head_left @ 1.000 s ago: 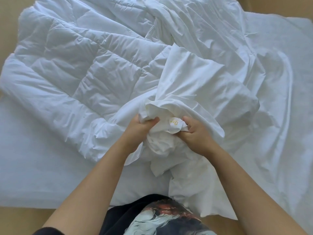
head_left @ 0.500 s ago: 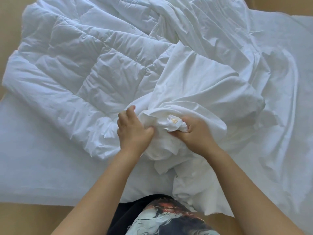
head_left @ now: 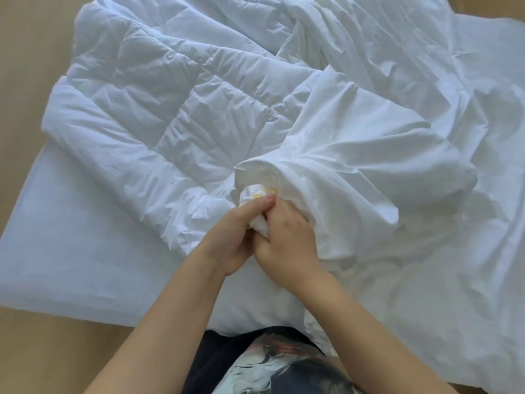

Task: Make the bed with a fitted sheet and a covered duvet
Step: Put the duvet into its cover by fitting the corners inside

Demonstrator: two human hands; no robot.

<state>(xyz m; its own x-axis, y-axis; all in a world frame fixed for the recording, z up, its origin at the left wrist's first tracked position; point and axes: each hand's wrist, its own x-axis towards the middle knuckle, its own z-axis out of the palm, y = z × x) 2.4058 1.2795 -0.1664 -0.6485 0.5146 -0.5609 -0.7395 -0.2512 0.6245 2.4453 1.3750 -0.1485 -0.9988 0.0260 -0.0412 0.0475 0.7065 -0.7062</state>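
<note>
At the foot of the bed, two hands meet on one bunched corner (head_left: 261, 227): the left hand (head_left: 230, 237) and right hand (head_left: 287, 240) are pressed together, fingers curled tight round the white wad, with a yellow-printed label (head_left: 260, 192) poking out just above. The quilted duvet (head_left: 159, 115) slants away to the left and far side. The loose duvet cover (head_left: 369, 143) falls from the grip off to the right — the right hand's side. Beneath both lies the fitted sheet (head_left: 71, 251). The corner looks ready to go into the cover.
</note>
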